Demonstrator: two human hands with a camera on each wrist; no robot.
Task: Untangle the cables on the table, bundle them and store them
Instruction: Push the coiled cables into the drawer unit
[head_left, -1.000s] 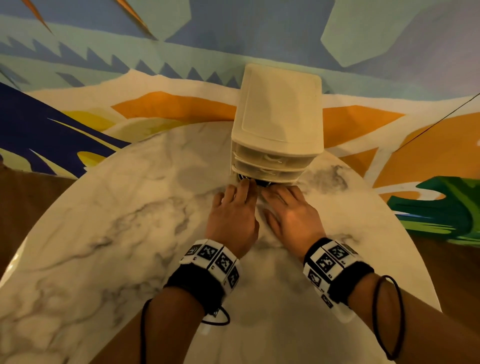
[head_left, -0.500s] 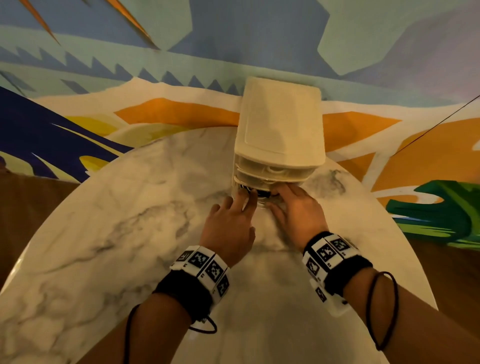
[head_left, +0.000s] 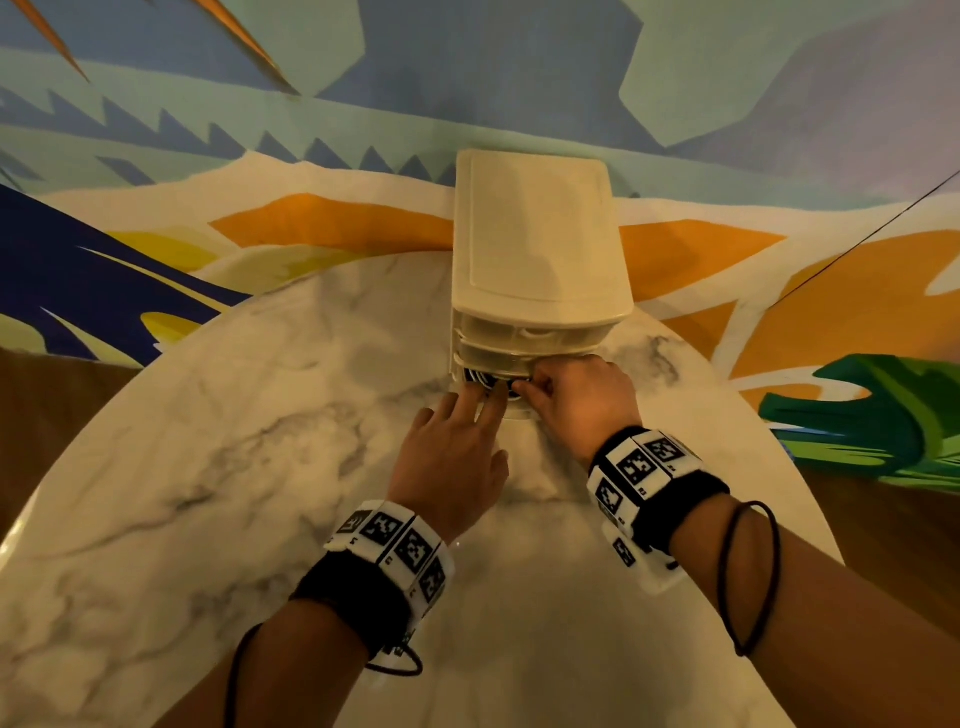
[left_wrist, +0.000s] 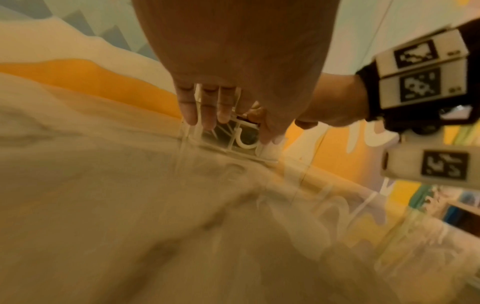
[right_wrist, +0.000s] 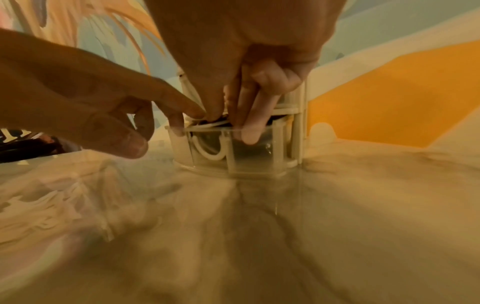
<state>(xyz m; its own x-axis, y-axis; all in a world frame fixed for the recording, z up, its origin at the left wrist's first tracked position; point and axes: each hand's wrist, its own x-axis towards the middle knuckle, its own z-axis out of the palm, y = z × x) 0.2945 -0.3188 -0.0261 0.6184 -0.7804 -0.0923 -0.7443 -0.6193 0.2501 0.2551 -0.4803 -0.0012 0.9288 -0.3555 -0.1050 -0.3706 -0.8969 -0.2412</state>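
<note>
Both hands (head_left: 519, 410) have pressed deeper into the bottom drawer (right_wrist: 233, 150), onto cables (head_left: 480, 378).

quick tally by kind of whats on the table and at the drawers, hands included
hands: 2 (left hand, right hand)
drawer units: 1 (cream drawer unit)
drawers showing at its front: 3 (bottom drawer partly open)
cable bundles in the bottom drawer: cannot tell the number
tables: 1 (marble table)
total counted: 7

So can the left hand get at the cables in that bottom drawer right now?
Probably yes. The bottom drawer stands slightly open, and the left hand already has its fingertips at the gap where the dark cables show, though the right hand crowds it.
</note>
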